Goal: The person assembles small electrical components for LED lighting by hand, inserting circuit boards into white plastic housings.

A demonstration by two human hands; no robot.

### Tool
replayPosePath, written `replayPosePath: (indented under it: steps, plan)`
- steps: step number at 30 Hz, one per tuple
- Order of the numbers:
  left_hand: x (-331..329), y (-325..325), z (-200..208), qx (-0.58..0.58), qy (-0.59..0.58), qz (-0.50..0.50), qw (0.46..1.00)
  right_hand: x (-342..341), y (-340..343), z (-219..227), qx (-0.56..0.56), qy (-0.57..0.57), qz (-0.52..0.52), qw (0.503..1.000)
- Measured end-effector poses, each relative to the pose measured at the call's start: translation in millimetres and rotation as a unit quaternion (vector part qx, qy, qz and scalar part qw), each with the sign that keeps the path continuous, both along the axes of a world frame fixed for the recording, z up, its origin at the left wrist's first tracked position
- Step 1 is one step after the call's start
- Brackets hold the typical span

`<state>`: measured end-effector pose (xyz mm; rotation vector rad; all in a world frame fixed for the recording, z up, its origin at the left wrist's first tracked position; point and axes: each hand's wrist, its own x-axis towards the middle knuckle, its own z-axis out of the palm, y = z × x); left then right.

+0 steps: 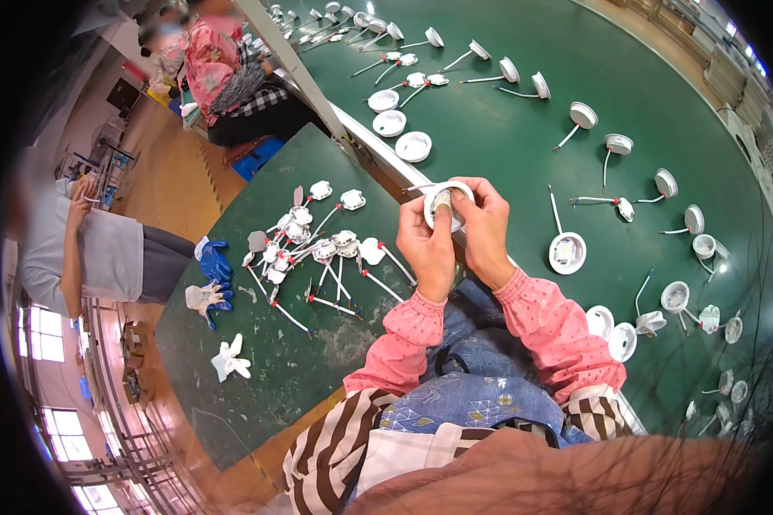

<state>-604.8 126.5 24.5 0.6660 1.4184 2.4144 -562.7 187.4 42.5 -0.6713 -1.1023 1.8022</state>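
Observation:
A round white lamp housing sits between my two hands, over the near edge of the long green table. My left hand grips it from the left, its thumb pressed inside the cup. On the other side my right hand holds the rim, its thumb also reaching in. A thin wire sticks out to the housing's left. What lies under the thumbs is partly hidden. To the right of my hands, a similar white housing with a wire lies face up on the table.
Rows of wired white housings run along the green table. Small white wired modules are heaped on the left side table, beside blue-and-white gloves and a white glove. One person stands left; others sit farther back.

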Motion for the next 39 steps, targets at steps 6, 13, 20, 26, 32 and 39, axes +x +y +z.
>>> replayPosePath:
  steps: [6, 13, 20, 26, 32, 39]
  plan:
    - [-5, -1, 10, -0.002, -0.020, -0.011, 1.000, 10, 8, 3, 0.127, -0.061, 0.027, 0.990]
    - [-8, -6, 7, -0.030, -0.018, -0.061, 0.998, 15, 14, 9, 0.270, -0.153, -0.005, 0.951]
    - [-13, -18, 24, 0.009, -0.104, -0.190, 0.976, 17, 21, 1, 0.281, -0.169, -0.059, 0.943]
    - [-11, -17, 19, 0.008, -0.079, -0.170, 0.982, 21, 16, 1, 0.251, -0.152, -0.056, 0.954]
    - [-10, -15, 20, -0.028, -0.006, -0.140, 0.990, 28, 12, 10, 0.282, -0.168, -0.048, 0.943]
    - [-8, -12, 21, -0.069, 0.048, -0.119, 0.989, 32, 17, 0, 0.229, -0.167, -0.004, 0.959]
